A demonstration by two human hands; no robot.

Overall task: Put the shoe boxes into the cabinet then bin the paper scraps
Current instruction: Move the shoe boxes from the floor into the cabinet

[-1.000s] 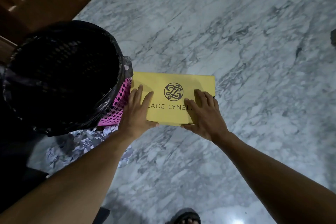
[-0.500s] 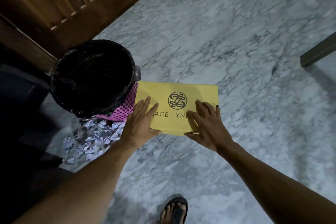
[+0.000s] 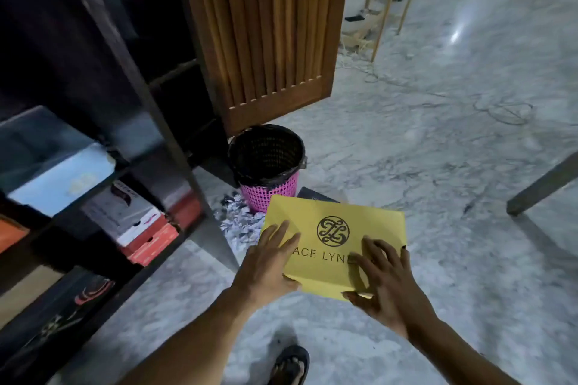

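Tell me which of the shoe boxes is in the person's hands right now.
The yellow shoe box with the round black logo, gripped by the left hand and right hand; the other boxes sit on shelves in the cabinet.

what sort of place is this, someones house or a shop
Likely a home entry or storage corner: an open dark cabinet stacked with shoe boxes, a marble floor, and a lined pink bin by a louvred wooden door.

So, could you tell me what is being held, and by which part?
The yellow shoe box, held by both hands at its near edge: the left hand at the left corner, the right hand at the right, fingers on top.
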